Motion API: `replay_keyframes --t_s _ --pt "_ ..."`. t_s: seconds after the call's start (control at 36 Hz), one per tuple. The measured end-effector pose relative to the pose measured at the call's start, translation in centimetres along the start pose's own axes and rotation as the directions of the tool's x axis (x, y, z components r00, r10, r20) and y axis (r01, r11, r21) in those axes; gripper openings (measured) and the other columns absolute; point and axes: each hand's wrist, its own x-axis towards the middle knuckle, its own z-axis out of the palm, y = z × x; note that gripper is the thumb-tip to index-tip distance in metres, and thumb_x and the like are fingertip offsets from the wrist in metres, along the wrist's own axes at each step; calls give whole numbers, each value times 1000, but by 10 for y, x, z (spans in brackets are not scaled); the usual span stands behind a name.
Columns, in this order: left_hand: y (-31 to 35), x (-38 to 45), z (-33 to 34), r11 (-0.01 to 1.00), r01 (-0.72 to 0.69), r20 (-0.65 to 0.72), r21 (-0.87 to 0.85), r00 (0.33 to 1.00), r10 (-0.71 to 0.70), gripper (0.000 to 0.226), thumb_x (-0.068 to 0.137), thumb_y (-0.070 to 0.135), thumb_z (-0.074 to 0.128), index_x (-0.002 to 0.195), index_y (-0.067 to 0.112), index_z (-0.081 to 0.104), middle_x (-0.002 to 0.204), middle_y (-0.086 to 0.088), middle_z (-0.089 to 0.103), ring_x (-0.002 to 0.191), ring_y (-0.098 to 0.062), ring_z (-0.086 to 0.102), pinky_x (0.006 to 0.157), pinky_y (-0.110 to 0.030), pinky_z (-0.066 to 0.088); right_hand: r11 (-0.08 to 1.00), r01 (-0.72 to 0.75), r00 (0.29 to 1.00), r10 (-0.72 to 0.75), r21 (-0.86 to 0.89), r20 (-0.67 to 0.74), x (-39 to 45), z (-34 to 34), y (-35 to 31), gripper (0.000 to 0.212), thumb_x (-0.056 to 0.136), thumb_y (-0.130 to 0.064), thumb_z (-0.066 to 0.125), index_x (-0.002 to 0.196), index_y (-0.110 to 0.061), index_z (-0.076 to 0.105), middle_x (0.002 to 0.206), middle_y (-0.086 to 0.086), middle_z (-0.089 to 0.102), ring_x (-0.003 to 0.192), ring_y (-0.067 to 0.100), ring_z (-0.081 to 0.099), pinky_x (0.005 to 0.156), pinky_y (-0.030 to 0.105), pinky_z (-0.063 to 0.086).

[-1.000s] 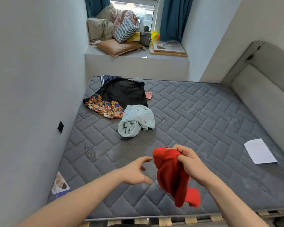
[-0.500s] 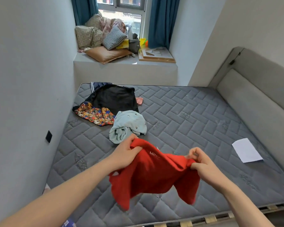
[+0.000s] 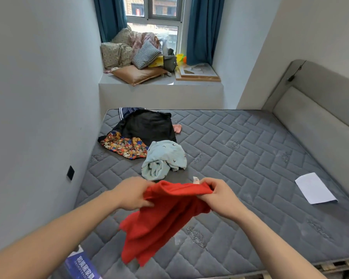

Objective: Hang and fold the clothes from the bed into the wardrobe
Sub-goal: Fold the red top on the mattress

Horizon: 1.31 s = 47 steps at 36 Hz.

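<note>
Both hands are grasping the red garment: the left hand is clenching one end of its top edge and the right hand is pinching the other end, with a small white tag sticking up beside the right fingers. The cloth is hanging in the air over the near edge of the mattress, drooping down and to the left.

Half a second ago the hands were holding the cloth spread wider, with white lettering showing on it; now the hands are sitting closer together, the top edge is bunching between them, and the lettering is no longer showing. A second ago only the right hand was holding it.

Going from largest to smallest on the mattress: the black garment is lying near the far left corner, the patterned cloth is lying along the left edge just beside it, the pale blue garment is lying rolled up towards the middle, and the sheet of paper is lying near the right edge. A small pink item is peeking from under the black garment; what it is cannot be made out. A printed booklet is being cut off at the bottom edge of the view.
</note>
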Motion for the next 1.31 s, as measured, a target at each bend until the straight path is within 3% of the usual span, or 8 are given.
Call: replay_keyframes --t_s 0.14,0.31,0.56,0.69,0.83,0.97,1.11,1.31 --pt "-39 -17 47 985 166 4 53 986 -167 26 79 56 64 72 32 56 81 10 66 92 -15 65 76 -33 45 966 76 997 -76 -248 7 2 -2 5 11 84 -25 71 75 -29 70 64 -13 64 59 -4 52 58 17 43" --pt "-59 -34 64 907 215 -120 -362 954 -274 18 75 24 59 66 16 45 57 6 51 59 -10 48 63 -38 41 876 -13 995 58 -483 79 -11 -18 48 6 78 -29 75 77 -28 68 72 -12 70 71 1 63 71 28 49" --pt "-60 -33 64 906 186 -70 -381 971 -229 20 83 12 66 72 19 52 67 2 60 68 -11 57 70 -35 43 820 -177 980 200 -544 -17 -13 -26 94 31 85 -32 74 62 -28 53 58 -11 58 58 2 51 59 23 39" --pt "-68 -23 55 896 275 -43 -349 950 -309 45 81 -7 52 71 36 52 88 7 56 84 -9 56 77 -29 38 784 -185 982 166 -592 -87 1 -36 88 35 90 -34 71 65 -26 48 64 -7 56 66 12 51 66 35 41" --pt "-79 -8 32 849 390 -204 -357 854 -478 35 93 3 47 71 30 49 81 -1 65 88 -31 63 72 -39 46 752 -217 972 109 -622 -208 23 -52 70 34 93 -42 66 70 -21 52 68 -6 59 75 22 58 64 38 42" --pt "-82 13 -27 883 344 -445 -321 768 -461 23 102 18 46 102 21 68 102 -11 73 97 -37 65 82 -43 52 792 -169 945 -37 -586 -324 54 -75 27 18 94 -34 68 80 -24 66 79 0 68 85 30 65 67 34 42" --pt "-71 21 -110 927 291 -672 -236 641 -372 24 100 35 52 108 23 71 107 -17 73 100 -42 65 78 -45 50 884 -9 858 -233 -467 -458 84 -100 -25 9 93 -15 68 98 -16 75 89 5 73 90 27 66 75 29 40" --pt "-52 -8 -188 982 161 -815 -102 552 -175 47 88 61 50 74 17 58 66 -3 59 72 -34 60 63 -41 46 866 216 701 -458 -450 -547 84 -126 -69 15 93 -13 61 103 -18 71 94 -1 68 88 13 59 78 25 41"
